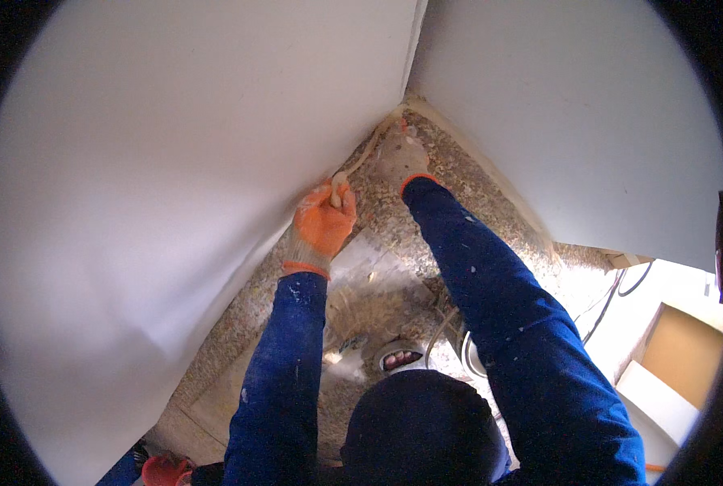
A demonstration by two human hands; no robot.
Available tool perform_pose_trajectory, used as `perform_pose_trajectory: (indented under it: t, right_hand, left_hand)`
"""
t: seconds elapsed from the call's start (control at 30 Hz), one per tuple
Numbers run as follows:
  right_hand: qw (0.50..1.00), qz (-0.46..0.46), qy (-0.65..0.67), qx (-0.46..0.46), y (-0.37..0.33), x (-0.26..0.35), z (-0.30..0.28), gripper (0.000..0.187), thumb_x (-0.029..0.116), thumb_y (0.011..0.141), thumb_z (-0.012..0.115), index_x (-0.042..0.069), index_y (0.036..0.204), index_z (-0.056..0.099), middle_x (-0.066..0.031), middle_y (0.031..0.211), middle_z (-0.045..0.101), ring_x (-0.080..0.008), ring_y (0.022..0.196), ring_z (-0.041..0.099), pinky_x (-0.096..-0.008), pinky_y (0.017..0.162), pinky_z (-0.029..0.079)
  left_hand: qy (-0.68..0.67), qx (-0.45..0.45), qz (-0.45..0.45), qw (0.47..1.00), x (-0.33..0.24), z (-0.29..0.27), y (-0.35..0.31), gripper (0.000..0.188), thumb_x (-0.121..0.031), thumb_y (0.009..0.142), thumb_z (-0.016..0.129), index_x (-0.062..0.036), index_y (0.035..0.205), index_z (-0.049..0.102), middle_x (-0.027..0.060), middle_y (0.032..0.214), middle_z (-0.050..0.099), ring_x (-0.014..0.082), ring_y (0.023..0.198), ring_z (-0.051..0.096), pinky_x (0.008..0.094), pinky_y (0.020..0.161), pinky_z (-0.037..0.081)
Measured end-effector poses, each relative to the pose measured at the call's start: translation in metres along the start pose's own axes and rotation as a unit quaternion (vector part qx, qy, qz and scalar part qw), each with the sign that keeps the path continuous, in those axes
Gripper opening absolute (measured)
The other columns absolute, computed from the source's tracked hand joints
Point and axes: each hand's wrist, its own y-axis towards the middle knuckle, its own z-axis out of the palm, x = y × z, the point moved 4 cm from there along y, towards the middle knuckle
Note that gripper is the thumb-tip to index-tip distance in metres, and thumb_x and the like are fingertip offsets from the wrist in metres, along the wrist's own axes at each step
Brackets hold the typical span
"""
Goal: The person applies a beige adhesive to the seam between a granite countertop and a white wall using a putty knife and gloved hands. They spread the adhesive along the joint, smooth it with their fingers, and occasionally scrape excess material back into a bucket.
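My left hand point(323, 223), in an orange-palmed work glove, is closed around the bunched end of a beige, tape-like strip point(367, 151). From there the strip runs along the foot of the left wall panel toward the corner. My right hand point(404, 158) reaches farther in, close to where the two panels meet; the pale, dirty back of its glove faces me. An orange fingertip shows beside the strip's far end. Most of the right fingers are hidden, so whether they grip the strip is unclear.
White panels rise on the left point(151, 162) and right point(564, 121). Crumbly debris covers the floor point(248, 328). A cardboard box point(685, 352) and dark cables point(603, 312) lie at right. Another red-orange glove point(167, 470) shows at lower left. A dark rounded form point(426, 429) blocks the bottom middle.
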Motion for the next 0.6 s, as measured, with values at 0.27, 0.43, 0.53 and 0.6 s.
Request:
perform_pose_trajectory:
  t: [0.27,0.43,0.53,0.6]
  right_hand:
    - [0.995,-0.011,-0.074,-0.071,-0.012,0.016,-0.001,0.049,0.027,0.094,0.048,0.0,0.135,0.054,-0.0206,0.118,0.069,-0.0389,0.104,0.068,-0.0487,0.087,0.054]
    - [1.0,-0.004,0.028,-0.011,-0.02,0.017,0.005,0.05,0.018,0.092,0.052,0.0,0.138,0.05,-0.0276,0.124,0.061,-0.0415,0.107,0.064,-0.0494,0.086,0.054]
    - [0.99,0.047,0.081,-0.101,-0.03,0.018,0.006,0.041,0.022,0.092,0.053,0.002,0.127,0.058,-0.0227,0.115,0.067,-0.0391,0.104,0.067,-0.0493,0.086,0.054]
    - [0.986,0.055,0.079,-0.139,-0.034,0.022,0.009,0.036,0.024,0.093,0.053,0.003,0.121,0.063,-0.0207,0.111,0.07,-0.0379,0.103,0.068,-0.0492,0.087,0.054]
  left_hand:
    - [0.011,-0.029,-0.004,0.999,0.002,0.011,0.0,0.019,-0.001,0.092,0.057,0.0018,0.11,0.062,0.0141,0.111,0.069,0.0264,0.102,0.067,0.0384,0.09,0.057]
    - [-0.026,-0.001,-0.02,0.999,0.0,0.009,-0.003,0.023,0.0,0.091,0.058,0.0024,0.113,0.062,0.0151,0.113,0.069,0.0272,0.103,0.067,0.0388,0.089,0.058]
    - [-0.027,0.009,-0.029,0.999,-0.002,0.007,-0.008,0.025,0.001,0.091,0.057,0.0027,0.115,0.062,0.016,0.116,0.068,0.0272,0.105,0.067,0.0393,0.089,0.058]
    - [-0.024,-0.001,-0.026,0.999,-0.004,0.006,-0.01,0.025,0.002,0.091,0.056,0.0028,0.115,0.062,0.0167,0.117,0.068,0.0269,0.105,0.067,0.0394,0.089,0.058]
